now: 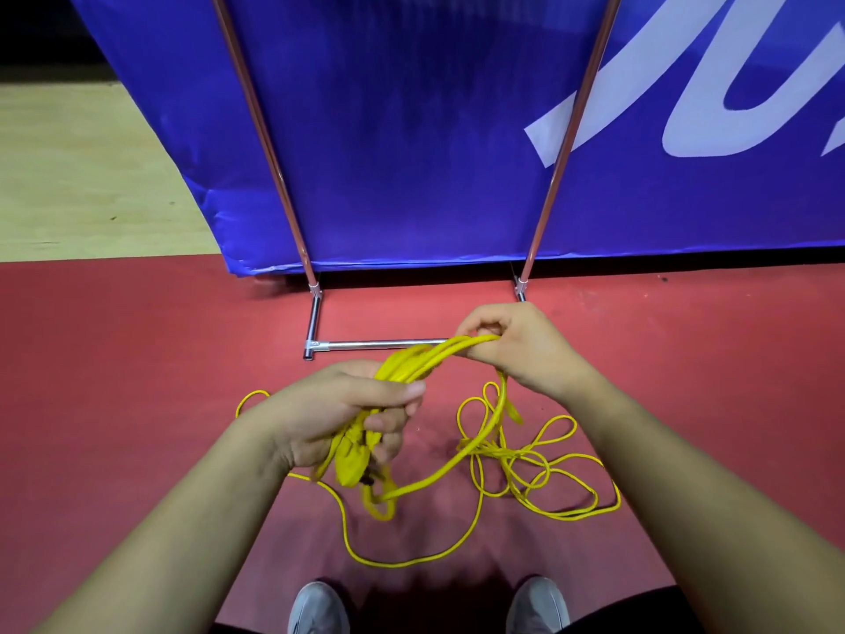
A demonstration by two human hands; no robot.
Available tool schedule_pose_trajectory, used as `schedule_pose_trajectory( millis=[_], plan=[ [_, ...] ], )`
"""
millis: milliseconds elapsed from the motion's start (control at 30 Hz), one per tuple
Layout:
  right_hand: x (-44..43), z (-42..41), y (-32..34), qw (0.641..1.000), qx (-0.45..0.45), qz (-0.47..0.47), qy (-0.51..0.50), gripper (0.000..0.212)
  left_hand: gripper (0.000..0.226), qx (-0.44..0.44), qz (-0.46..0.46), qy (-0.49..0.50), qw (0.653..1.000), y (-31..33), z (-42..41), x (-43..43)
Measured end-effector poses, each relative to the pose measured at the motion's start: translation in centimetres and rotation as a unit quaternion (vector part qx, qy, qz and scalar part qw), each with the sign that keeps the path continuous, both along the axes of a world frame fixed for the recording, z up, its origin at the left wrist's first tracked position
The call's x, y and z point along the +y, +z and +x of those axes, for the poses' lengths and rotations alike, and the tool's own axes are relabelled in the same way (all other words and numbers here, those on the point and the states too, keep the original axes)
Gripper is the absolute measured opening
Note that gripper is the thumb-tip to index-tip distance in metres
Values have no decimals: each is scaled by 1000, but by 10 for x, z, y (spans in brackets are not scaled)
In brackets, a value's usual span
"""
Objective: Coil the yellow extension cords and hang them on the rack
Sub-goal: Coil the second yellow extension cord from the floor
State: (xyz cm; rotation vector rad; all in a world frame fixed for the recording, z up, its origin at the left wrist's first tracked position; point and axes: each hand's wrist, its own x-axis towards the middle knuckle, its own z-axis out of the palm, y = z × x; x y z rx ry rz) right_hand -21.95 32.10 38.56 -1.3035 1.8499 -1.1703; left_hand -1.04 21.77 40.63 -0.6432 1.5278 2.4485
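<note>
My left hand (347, 414) grips a bundle of coiled yellow extension cord (411, 363), with loops and a plug end hanging below the fist. My right hand (516, 345) pinches the far end of the same bundle, level with the left hand and a little farther away. More yellow cord (521, 455) lies in loose tangled loops on the red floor under and right of my hands, and a long strand curves toward my feet. The rack (379, 344) stands just beyond my hands: a chrome base bar on the floor and two slanted uprights rising out of view.
A blue banner (411, 130) with white lettering hangs behind the rack uprights. The red floor mat (137, 359) meets pale wooden flooring (82, 176) at far left. My two grey shoes (315, 606) show at the bottom edge, close to the loose cord.
</note>
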Motion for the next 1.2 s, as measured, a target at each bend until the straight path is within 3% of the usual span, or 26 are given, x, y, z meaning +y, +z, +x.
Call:
schedule_pose_trajectory(
  millis=[133,300,400,633,733,967,1200],
  plan=[
    [-3,7,-3,999,-28,-13,31,3,32,72,71,17,995,-1,1,-5],
    [-1,-5,-7,991,-116,-39,46,18,34,108,136,14,985,-2,-2,-10],
    [-1,-19,-14,998,-59,-25,14,10,24,96,137,35,985,-1,-5,-12],
    [2,-29,-32,1000,-5,12,2,7,33,88,118,65,987,9,-3,-11],
    [0,-28,-31,997,-53,-21,-47,6,30,69,118,41,990,9,-1,-6],
    [-1,-39,-32,976,-65,-71,-193,13,31,25,78,10,997,-2,-3,-4],
    [-4,-32,-43,986,-73,-41,-143,12,30,150,153,17,977,3,-1,-17]
  ],
)
